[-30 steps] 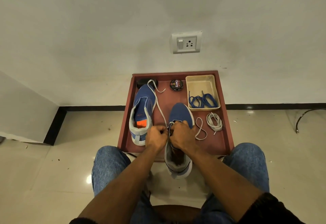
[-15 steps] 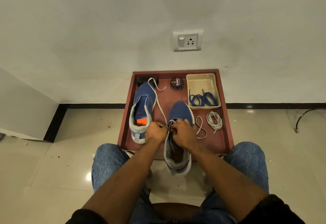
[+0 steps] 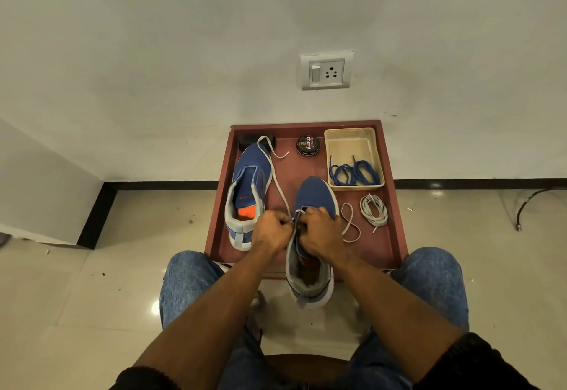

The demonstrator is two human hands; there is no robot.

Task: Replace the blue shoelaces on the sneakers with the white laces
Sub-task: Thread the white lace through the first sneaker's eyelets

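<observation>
Fingers of both hands curled, pinching long white flat shoelace at near blue knit sneaker, frame centre. Blue laces already binned upper right; threading barely begun; coiled white lace unused.

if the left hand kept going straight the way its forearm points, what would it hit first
Probably the white lace it pinches at the near sneaker, then the shoe polish tin; depth is unclear. The left hand points up-right.

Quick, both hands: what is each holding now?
Left hand: pinching the white lace.
Right hand: fingers curled at the near sneaker's eyelets, gripping lace there.
</observation>
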